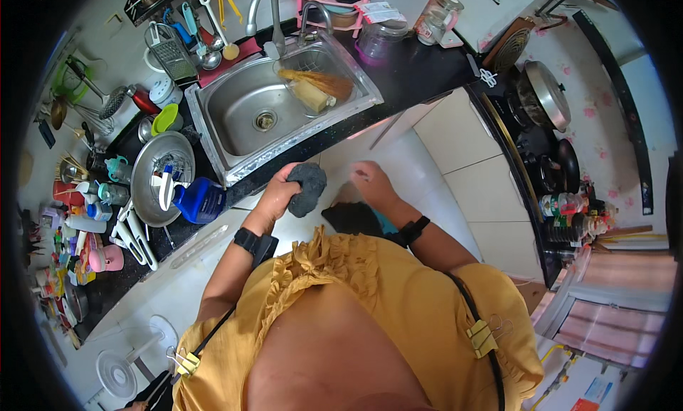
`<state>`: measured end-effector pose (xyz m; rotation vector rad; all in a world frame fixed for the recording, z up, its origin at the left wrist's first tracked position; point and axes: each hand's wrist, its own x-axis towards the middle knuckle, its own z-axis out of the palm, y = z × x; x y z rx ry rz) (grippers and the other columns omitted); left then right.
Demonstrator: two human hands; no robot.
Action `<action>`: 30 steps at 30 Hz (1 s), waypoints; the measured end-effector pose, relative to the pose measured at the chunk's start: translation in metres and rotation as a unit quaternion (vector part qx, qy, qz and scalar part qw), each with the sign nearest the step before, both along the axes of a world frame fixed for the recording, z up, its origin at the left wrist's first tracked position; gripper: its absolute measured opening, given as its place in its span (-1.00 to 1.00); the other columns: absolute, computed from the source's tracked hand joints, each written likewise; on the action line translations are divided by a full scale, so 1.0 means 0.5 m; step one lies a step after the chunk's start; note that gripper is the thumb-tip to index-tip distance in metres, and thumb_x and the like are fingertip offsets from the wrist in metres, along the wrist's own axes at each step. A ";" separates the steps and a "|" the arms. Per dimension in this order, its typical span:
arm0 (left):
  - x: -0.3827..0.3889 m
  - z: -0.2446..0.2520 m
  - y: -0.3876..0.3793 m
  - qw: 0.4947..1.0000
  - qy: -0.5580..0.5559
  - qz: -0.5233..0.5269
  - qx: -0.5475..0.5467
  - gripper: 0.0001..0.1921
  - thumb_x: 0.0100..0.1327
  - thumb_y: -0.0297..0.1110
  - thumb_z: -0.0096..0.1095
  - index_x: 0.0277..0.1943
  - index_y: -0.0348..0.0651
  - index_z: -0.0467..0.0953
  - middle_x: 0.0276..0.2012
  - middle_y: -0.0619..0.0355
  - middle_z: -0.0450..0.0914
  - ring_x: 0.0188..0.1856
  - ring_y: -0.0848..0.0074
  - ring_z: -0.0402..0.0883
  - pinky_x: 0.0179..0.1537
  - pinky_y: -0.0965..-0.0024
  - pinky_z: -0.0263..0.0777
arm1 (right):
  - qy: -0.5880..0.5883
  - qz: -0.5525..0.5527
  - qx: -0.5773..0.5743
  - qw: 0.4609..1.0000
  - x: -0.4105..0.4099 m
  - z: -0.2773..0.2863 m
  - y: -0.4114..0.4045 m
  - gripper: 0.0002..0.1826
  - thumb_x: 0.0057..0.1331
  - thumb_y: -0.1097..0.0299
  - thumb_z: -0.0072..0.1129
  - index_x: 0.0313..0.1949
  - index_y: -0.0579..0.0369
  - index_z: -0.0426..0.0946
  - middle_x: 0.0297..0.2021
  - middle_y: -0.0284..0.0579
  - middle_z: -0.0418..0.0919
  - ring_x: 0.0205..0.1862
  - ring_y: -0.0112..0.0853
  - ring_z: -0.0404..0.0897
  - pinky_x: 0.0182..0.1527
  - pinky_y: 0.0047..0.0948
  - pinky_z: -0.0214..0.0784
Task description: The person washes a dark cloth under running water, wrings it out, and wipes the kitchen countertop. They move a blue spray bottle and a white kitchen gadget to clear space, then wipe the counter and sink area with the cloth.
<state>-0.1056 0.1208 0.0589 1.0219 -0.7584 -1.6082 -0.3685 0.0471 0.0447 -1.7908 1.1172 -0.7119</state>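
Note:
My left hand (279, 191) grips a dark grey scouring pad or cloth (307, 190), holding it just in front of the sink's near edge. My right hand (373, 184) is raised to the right of it, its fingers curled and slightly blurred; whether it holds anything small cannot be told. Beyond both hands is a stainless steel sink (235, 115) with a drain. In its right part lie a straw whisk brush (317, 81) and a pale yellowish block or sponge (311, 95). A blue spray bottle (201, 200) stands left of my left hand, beside a wide metal basin (144, 173).
Two curved faucets (276, 21) rise behind the sink. Bottles and a pink cup (106, 258) crowd the left counter. A lidded plastic container (380, 37) and a glass jug (440, 19) stand at the back. At right, a lidded metal pot (545, 95) sits on the stove.

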 end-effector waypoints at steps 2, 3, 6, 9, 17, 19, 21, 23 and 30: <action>0.003 0.008 -0.028 0.999 0.022 -0.023 0.026 -0.61 0.26 -0.54 0.10 0.17 -0.29 0.48 -0.06 0.09 0.65 -0.07 0.46 0.66 0.03 0.40 0.54 | 0.036 -0.004 -0.074 0.997 0.000 -0.009 -0.049 -0.65 0.33 0.24 0.18 0.03 0.15 0.58 0.00 0.10 0.55 0.06 -0.09 0.54 0.15 -0.22 0.39; 0.004 0.012 -0.042 0.998 0.033 -0.032 0.038 -0.66 0.34 -0.45 0.15 0.15 -0.28 0.49 -0.08 0.09 0.66 -0.09 0.47 0.66 0.01 0.41 0.55 | 0.049 -0.007 -0.117 0.992 0.000 -0.012 -0.076 -0.65 0.33 0.24 0.19 0.03 0.15 0.58 0.01 0.10 0.55 0.09 -0.08 0.52 0.20 -0.21 0.36; -0.007 0.023 -0.103 0.998 -0.039 -0.013 0.053 -0.55 0.53 -0.01 -0.01 0.04 -0.29 0.57 -0.18 0.09 0.67 -0.22 0.49 0.68 -0.13 0.41 0.58 | 0.033 -0.031 -0.109 0.993 -0.012 -0.018 -0.177 -0.65 0.33 0.24 0.21 0.03 0.15 0.58 0.11 0.11 0.51 0.21 -0.04 0.45 0.31 -0.20 0.26; -0.027 0.030 -0.218 0.995 -0.072 -0.002 0.068 -0.55 0.54 -0.04 -0.02 0.02 -0.32 0.59 -0.21 0.09 0.70 -0.26 0.50 0.69 -0.16 0.45 0.58 | -0.002 -0.064 -0.100 0.993 -0.055 -0.016 -0.316 -0.58 0.30 0.24 0.25 0.10 0.14 0.55 0.15 0.13 0.48 0.26 -0.04 0.41 0.34 -0.20 0.22; -0.177 0.040 -0.715 0.987 -0.088 0.098 0.096 -0.25 0.50 0.16 -0.06 0.51 -0.23 0.10 0.37 0.05 0.35 0.26 0.46 0.46 0.24 0.41 0.35 | -0.057 -0.056 0.041 0.996 -0.166 -0.039 -0.876 0.04 0.10 0.16 0.49 0.47 0.17 0.08 0.35 0.27 0.25 0.37 -0.02 0.30 0.39 -0.23 0.16; -0.200 0.037 -0.822 0.975 -0.043 0.109 0.189 -0.14 0.43 0.33 -0.13 0.54 -0.17 0.04 0.46 0.04 0.21 0.34 0.45 0.38 0.31 0.38 0.29 | -0.059 -0.012 0.066 0.996 -0.157 -0.062 -0.961 0.19 0.03 0.15 0.54 0.51 0.20 -0.06 0.38 0.32 0.18 0.42 0.01 0.24 0.42 -0.22 0.11; -0.204 0.021 -0.917 0.962 -0.022 0.111 0.248 -0.06 0.38 0.45 -0.19 0.54 -0.14 0.03 0.48 0.05 0.18 0.36 0.42 0.36 0.33 0.33 0.28 | -0.047 0.039 0.086 0.994 -0.145 -0.077 -1.034 0.29 -0.02 0.16 0.59 0.52 0.25 -0.16 0.42 0.34 0.13 0.46 0.03 0.17 0.45 -0.21 0.06; -0.197 -0.013 -0.977 0.961 -0.094 0.110 0.235 -0.04 0.35 0.51 -0.25 0.53 -0.13 0.08 0.46 0.07 0.25 0.33 0.37 0.43 0.31 0.28 0.32 | -0.039 0.124 0.025 0.991 -0.138 -0.090 -1.077 0.35 -0.08 0.18 0.62 0.52 0.27 -0.19 0.42 0.32 0.13 0.47 0.03 0.13 0.46 -0.18 0.03; -0.218 -0.090 -1.007 0.968 -0.005 0.125 0.217 -0.18 0.38 0.47 -0.21 0.32 -0.12 0.44 0.17 0.10 0.61 0.16 0.39 0.59 0.22 0.26 0.43 | -0.181 0.146 0.210 0.950 -0.131 -0.107 -1.091 0.33 -0.02 0.47 0.55 0.53 0.21 -0.33 0.44 0.13 0.05 0.44 -0.12 0.20 0.42 -0.22 0.17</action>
